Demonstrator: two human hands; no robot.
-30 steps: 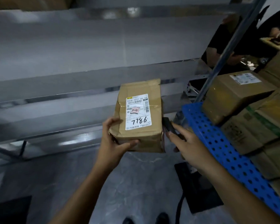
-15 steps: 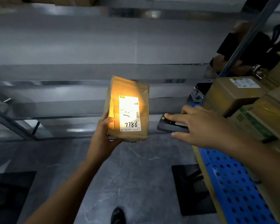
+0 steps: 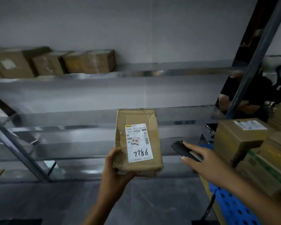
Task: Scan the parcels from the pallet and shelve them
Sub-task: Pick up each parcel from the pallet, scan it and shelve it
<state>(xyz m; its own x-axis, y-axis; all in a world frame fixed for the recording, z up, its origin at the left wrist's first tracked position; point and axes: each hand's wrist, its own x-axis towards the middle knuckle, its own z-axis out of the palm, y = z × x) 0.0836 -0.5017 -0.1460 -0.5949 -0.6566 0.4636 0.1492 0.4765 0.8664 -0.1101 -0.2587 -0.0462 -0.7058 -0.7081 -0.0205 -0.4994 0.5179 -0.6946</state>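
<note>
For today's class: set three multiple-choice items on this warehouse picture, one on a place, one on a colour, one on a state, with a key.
1. Where do the shelved boxes sit?
A) upper shelf, left end
B) floor
C) lowest shelf

2. What colour is the pallet?
A) red
B) blue
C) green

3. How is the parcel held?
A) by both hands
B) by the left hand alone
C) by nobody; it lies on the floor

Key:
1 A: they line the upper shelf's left end.
2 B: its perforated deck is blue.
3 B: the left hand grips its lower left corner, while the right hand holds the scanner.
</note>
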